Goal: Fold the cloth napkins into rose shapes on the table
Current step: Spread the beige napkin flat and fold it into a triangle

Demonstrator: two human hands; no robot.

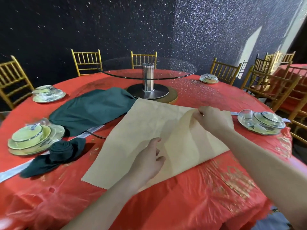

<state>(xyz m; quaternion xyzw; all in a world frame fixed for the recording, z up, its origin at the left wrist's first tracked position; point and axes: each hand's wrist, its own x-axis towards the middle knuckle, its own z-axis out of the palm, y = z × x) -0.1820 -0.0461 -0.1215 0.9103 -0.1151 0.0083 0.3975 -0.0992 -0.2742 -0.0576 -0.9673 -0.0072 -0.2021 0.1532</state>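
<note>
Head view. One beige napkin [149, 130] lies spread on the tabletop [207, 188], towards its near edge. The right hand [212, 120] pinches the napkin's far right corner, which is lifted. The left hand [147, 156] rests on the cloth with fingers bent; we cannot tell whether it grips.

Risk, as we judge it: the tabletop looks slick, so drawing the corner across could drag the cloth and skew the fold.

Count: one green rose [63, 150], one loose green napkin [93, 110], four wrapped place settings [260, 122].

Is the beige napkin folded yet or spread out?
Mostly spread out: the beige napkin lies flat on the table. Only its right corner is lifted, pinched by the right hand; the left hand rests on its near part.
</note>
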